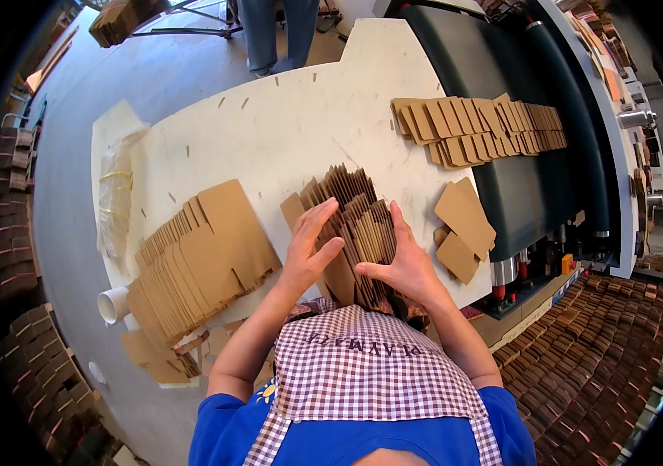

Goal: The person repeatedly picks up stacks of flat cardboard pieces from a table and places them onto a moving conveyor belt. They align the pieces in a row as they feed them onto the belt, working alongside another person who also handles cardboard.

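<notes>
A bundle of folded brown cardboard pieces (366, 229) stands on edge on the white table (269, 132), right in front of my apron. My left hand (310, 247) is at the bundle's left side with its fingers stretched out and thumb apart. At the right side is my right hand (407, 262), its fingers raised and thumb pointing inward. Both hands are open and flank the bundle; how firmly either palm touches it cannot be seen. The bundle's near end is partly hidden by my apron.
A fanned cardboard stack (184, 272) lies at the left, near a white tube (113, 305). Crumpled plastic wrap (116, 194) is farther left. Loose cardboard flats (465, 225) lie right, beside a dark conveyor belt (525, 206) carrying overlapping cardboard rows (487, 128). A person (279, 31) stands beyond the table.
</notes>
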A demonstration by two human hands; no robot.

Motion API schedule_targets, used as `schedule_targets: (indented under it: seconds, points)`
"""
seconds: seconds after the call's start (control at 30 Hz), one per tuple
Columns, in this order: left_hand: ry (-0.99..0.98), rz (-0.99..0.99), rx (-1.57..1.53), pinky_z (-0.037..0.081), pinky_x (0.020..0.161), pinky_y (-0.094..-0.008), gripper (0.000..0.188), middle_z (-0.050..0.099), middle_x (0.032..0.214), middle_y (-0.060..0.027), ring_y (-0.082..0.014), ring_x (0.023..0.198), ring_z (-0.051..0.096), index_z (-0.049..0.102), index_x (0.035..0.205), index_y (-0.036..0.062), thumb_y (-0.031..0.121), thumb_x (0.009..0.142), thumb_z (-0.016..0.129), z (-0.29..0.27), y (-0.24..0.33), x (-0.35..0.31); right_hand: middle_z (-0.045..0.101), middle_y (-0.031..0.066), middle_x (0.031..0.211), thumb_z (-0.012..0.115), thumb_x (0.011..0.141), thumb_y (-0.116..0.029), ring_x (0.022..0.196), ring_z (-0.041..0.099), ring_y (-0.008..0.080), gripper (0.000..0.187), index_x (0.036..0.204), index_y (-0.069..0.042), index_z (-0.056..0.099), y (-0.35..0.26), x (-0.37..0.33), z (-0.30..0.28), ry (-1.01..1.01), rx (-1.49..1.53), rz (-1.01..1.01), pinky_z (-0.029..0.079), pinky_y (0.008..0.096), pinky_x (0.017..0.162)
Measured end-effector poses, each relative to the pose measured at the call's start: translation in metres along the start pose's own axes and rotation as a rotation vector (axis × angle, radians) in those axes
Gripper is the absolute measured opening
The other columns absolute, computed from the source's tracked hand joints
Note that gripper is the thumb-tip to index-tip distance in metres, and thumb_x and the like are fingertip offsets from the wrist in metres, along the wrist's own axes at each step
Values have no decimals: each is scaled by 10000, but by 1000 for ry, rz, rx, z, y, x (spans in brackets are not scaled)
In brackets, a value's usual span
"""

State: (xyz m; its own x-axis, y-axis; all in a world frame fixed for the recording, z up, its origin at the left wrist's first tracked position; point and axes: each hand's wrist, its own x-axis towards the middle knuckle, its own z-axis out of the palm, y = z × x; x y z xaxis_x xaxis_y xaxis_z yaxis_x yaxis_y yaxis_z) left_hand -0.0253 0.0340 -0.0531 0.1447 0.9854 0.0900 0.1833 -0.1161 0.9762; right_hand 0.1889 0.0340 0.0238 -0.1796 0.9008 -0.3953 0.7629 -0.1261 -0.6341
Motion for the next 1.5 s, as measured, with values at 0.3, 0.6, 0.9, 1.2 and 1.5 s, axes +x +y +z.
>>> schedule_targets:
  seconds: [0.3,0.6,0.9,1.2,1.5]
  points:
    - [35,-192,5,399,1032,-365,611,514,1409,-76,-229,1281,482,504,1388,108,220,838,743,6,2,-14,381,224,1485,844,639,-519,1319,468,337,1263,1549,-76,88,17,10,4,16,34,25,435,402,1029]
    - [36,-254,-6,394,990,-353,551,542,1379,-29,-180,1242,508,523,1348,132,215,839,717,-2,3,-18,406,214,1467,832,648,-547,1295,494,332,1242,1547,-87,109,13,10,3,30,32,18,466,408,990]
    - [144,-288,16,394,1012,-350,510,546,1318,-82,-225,1217,506,556,1314,111,246,853,727,16,23,-1,406,216,1467,825,626,-581,1290,500,338,1239,1530,-48,166,3,10,9,38,-27,3,479,412,973]
    - [132,-322,-84,404,950,-333,353,571,1262,-55,-176,1138,518,555,1132,80,223,851,714,9,16,-4,413,217,1462,822,619,-586,1283,506,338,1235,1529,-57,176,0,9,12,60,-53,1,504,430,923]
    - [118,-404,-70,376,964,-363,324,563,1280,-60,-183,1118,524,518,1060,86,238,840,701,11,16,-2,409,215,1465,812,629,-596,1290,497,347,1229,1530,-62,169,-2,10,13,60,-74,-2,502,457,917]
